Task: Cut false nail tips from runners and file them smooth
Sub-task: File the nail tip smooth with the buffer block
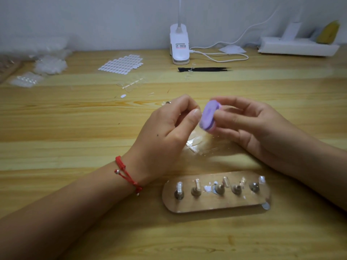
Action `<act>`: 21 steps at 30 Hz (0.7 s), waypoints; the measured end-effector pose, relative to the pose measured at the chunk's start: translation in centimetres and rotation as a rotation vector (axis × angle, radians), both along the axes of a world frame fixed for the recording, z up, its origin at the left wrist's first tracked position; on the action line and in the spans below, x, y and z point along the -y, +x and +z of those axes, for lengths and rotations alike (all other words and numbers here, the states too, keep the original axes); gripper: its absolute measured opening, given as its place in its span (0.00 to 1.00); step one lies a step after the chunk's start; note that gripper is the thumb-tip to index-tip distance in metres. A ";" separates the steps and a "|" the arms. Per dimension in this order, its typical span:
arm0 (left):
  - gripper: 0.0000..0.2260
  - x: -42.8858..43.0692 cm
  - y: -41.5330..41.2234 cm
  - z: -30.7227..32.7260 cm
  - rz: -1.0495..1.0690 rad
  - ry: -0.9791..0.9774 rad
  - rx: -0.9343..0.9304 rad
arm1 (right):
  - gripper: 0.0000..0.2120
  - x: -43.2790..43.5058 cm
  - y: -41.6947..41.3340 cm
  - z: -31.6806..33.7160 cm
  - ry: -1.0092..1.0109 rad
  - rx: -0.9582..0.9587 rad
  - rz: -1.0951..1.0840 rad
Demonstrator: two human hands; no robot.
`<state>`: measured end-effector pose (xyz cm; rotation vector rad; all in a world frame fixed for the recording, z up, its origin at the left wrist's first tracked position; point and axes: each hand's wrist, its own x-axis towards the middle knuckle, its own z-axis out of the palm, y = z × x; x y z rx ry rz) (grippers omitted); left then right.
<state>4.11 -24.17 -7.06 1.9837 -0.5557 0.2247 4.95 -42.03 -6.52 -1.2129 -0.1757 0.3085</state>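
Note:
My right hand (249, 126) pinches a small purple oval file block (208, 115) above the middle of the table. My left hand (169, 132), with a red cord bracelet on its wrist, has thumb and forefinger pinched together right against the block's left edge; whatever it holds is too small and hidden to make out. Under the hands lies a clear bag of nail tips (197, 143). A clear runner with tips (131, 84) lies farther back.
A mirrored oval stand with several metal pegs (216, 192) sits near the front edge. Black tweezers (204, 69), a white clip lamp (179, 45) with its cable, a sheet of adhesive tabs (122, 63), bags of tips (50, 64) and a white box (298, 46) line the back.

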 end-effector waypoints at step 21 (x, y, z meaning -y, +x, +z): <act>0.07 0.0 0.0 0.0 0.031 -0.024 -0.003 | 0.13 -0.1 -0.2 0.1 -0.051 0.010 0.059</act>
